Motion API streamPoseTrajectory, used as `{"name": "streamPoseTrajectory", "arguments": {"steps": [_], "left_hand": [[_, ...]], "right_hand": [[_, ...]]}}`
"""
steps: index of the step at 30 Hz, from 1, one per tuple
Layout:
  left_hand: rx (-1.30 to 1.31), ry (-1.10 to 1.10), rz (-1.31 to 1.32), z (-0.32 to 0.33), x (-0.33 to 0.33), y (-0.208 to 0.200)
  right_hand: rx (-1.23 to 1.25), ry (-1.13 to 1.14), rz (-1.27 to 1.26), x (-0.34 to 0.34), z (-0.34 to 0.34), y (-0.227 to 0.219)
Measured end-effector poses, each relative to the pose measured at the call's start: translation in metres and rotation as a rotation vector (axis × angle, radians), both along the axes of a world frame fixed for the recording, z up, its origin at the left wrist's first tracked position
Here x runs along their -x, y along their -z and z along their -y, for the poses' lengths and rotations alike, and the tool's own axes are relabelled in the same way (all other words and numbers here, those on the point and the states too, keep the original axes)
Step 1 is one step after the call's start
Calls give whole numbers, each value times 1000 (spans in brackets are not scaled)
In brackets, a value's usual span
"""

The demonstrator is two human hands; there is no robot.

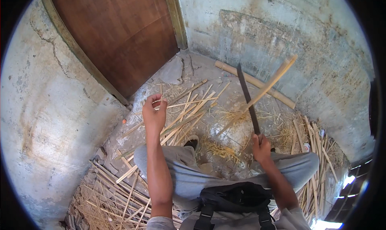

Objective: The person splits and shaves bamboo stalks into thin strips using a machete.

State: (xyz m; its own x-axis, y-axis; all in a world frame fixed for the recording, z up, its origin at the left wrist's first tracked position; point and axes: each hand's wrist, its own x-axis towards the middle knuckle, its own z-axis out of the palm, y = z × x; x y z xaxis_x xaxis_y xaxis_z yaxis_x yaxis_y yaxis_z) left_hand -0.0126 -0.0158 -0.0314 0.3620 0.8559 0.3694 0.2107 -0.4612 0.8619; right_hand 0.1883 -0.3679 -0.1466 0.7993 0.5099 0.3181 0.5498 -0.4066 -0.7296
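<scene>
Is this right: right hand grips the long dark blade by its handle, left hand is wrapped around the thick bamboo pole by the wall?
Not quite. The head view shows the left hand out over the split bamboo strips on the floor, well clear of the thick bamboo pole by the wall. The right hand does grip the long dark blade.

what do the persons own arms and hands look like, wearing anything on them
Both forearms are bare from wrist to past the elbow, with no gloves, watch, rings or bands visible on the left hand or right hand. Short grey sleeves show only at the bottom edge near the shoulders. The arms are slim, and no markings can be made out on them.
</scene>
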Motion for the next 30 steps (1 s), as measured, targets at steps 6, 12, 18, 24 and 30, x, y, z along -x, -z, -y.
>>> {"name": "streamPoseTrajectory", "arguments": {"steps": [6,12,18,24,30], "left_hand": [[-5,-7,-25,-1,-2,1],[-14,17,-14,0,-10,3],[-44,-24,-34,-1,0,6],[-21,-39,-29,3,3,-1],[-14,-27,0,1,3,-2]], "right_hand": [[34,-7,-6,4,-5,-12],[-12,-32,-43,15,-8,-14],[-13,-3,-224,21,-7,-101],[-244,-50,-218,15,1,-193],[-386,-37,-183,17,5,-208]]}}
